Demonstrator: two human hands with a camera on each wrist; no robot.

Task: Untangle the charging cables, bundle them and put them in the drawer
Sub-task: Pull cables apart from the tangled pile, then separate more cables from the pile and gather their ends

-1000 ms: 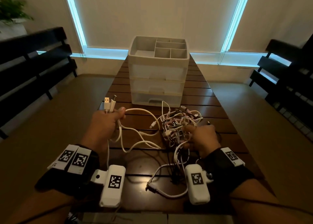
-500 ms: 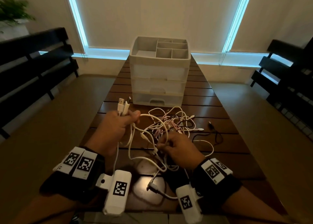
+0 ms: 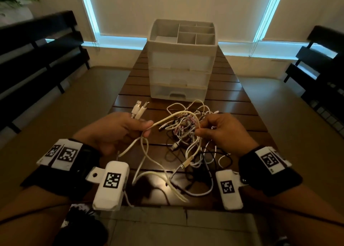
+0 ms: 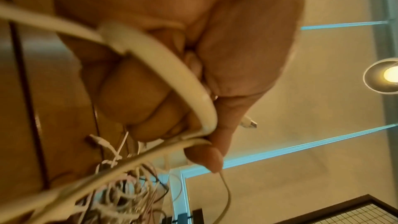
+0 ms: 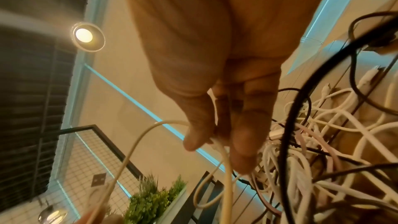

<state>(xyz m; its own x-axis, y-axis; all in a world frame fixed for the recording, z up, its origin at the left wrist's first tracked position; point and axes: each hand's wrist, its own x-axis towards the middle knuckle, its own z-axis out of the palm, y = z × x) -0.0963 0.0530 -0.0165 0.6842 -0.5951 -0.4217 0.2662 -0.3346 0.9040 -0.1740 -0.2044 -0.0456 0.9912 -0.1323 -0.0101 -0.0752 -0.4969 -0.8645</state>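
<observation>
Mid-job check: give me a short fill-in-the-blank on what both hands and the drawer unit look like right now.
1. Two USB plugs stick up out of the ____ hand.
2. The right hand pinches a ____ cable that runs across to the other hand.
3. The tangle of cables lies between the hands and the ____ unit.
4. All three drawers are ____.

Missing words: left; white; drawer; closed

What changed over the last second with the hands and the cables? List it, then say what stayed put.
The right hand left the tangle on the table, came toward the person, then lifted, pinching a white cable that now arches across to the left hand. The left hand shifted slightly right. Unchanged: the left hand grips two plug ends; the drawer unit stays shut.
</observation>
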